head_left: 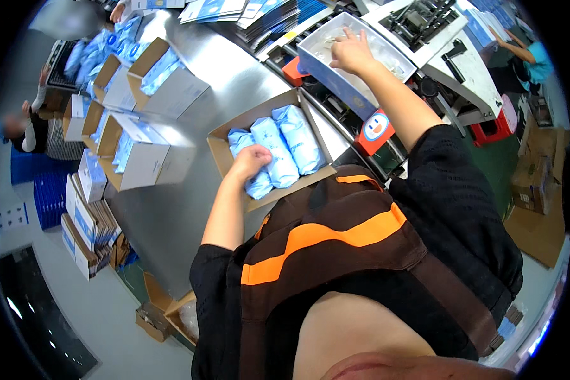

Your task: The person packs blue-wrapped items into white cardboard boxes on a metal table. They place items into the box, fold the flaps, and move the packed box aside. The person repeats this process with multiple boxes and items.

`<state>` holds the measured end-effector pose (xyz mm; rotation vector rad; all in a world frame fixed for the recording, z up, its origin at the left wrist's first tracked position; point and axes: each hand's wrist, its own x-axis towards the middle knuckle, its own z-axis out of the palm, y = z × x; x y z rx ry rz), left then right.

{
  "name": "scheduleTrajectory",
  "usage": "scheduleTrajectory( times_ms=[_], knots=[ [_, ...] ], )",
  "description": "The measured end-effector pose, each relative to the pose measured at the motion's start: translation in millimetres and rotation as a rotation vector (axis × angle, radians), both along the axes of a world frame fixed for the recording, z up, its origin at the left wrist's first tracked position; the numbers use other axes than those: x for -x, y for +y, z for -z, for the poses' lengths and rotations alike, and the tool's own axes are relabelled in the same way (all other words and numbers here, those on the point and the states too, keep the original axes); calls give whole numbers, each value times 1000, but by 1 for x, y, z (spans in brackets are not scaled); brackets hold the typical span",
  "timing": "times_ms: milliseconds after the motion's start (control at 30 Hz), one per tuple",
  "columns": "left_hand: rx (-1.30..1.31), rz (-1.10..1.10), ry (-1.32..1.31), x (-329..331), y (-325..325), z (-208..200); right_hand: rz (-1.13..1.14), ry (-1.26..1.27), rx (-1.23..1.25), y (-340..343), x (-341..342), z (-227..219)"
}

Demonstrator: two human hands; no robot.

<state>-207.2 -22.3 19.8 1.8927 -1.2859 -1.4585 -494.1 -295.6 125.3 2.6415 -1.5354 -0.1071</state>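
An open cardboard box (220, 157) sits on the metal table right in front of me. Three blue plastic-wrapped packets lie side by side in it, among them the middle packet (275, 155) and the right packet (303, 140). My left hand (252, 161) is inside the box with curled fingers, gripping the left packet (258, 185) near the middle one; its fingertips are partly hidden. Farther off to the right, my right hand (351, 52) reaches over a pale plastic bin (354, 95) with its fingers apart. Small clear or whitish items in the bin are too indistinct to name.
Several open boxes (147, 152) of blue packets stand on the metal table (177, 221) at left. Flat cartons (259, 22) lie at the far side. A roller conveyor and a white machine (459, 76) stand at right. Other people work at far left and far right.
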Motion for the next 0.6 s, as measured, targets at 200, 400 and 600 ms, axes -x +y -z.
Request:
scheduleTrajectory(
  times_ms=[200,400,600],
  knots=[
    [221,68,-875,36,17,-52,72,-764,-52,-14,46,-12],
    [253,6,-826,23,35,-46,-306,-567,-656,118,-81,-36],
    [686,-183,-893,27,73,-104,-404,-57,-295,117,-135,71]
  ],
)
